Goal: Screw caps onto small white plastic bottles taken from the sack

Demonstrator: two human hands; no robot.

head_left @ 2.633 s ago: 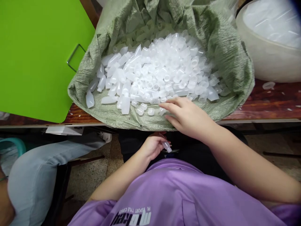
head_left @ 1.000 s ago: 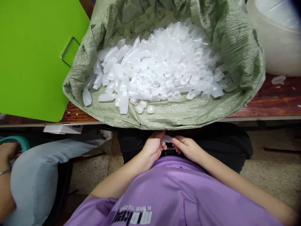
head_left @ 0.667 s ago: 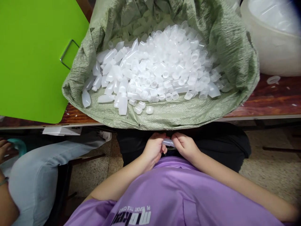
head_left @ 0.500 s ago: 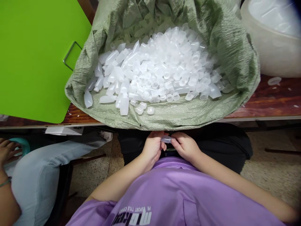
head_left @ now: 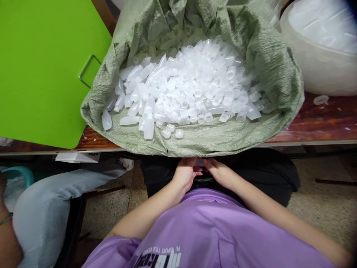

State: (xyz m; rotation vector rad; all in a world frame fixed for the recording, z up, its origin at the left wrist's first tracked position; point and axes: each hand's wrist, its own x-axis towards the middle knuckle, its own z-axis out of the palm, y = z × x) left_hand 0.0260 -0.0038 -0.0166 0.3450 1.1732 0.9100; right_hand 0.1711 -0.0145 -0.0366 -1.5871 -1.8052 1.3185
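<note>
Pinching 1 small translucent piece [head_left: 199, 162] between them, left hand [head_left: 184, 175] and right hand [head_left: 221, 174] curled together below the sack [head_left: 212, 139]

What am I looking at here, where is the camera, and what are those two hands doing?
The camera sits on a person's head, looking down past their purple shirt. No machine: just two bare hands. The left hand and right hand meet below the edge of the brown wooden table, fingertips together; whatever sits in their grip is mostly hidden. On the table lies an open green woven sack heaped with small translucent white plastic caps and bottles. Left is a bright green board, right a white plastic tub. Another person's jeans-clad leg shows at left.
</note>
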